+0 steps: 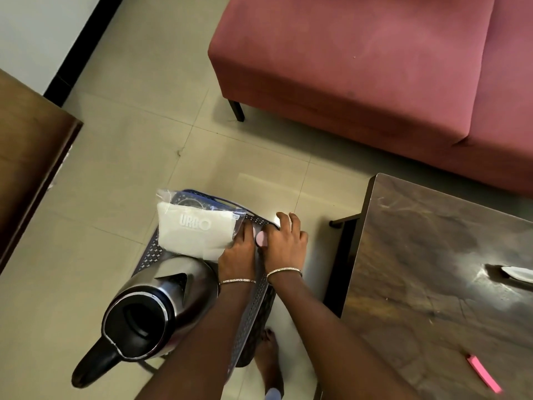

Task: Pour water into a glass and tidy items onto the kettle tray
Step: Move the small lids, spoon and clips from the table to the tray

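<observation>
Kettle tray (261,301), a dark perforated stand on the tiled floor (121,157), is where both hands work, so the tidying half of the task looks to be in hand; no glass shows anywhere, so whether the pouring is done cannot be judged. Largest around it are the red sofa (360,67) beyond and the dark wooden table (438,284) to the right, which carries a pink strip (484,373) near its front edge and a white object (517,274) cut off by the frame. On the tray's near end stands the steel kettle (161,301), lid open, black handle pointing toward the camera. Behind it lies a clear bag (196,226) holding a white packet printed with pale letters; something dark and round sits under it, too hidden to name. The left hand (238,252) rests flat against the bag's right edge, fingers extended, seeming to press or steady rather than grasp it. The right hand (285,243) curls over the tray's far right rim, and between the two hands a small pink round thing (262,238) shows; which hand has hold of it I cannot tell. Next, I judge, that piece must be settled beside the bag without tipping off the rim.
</observation>
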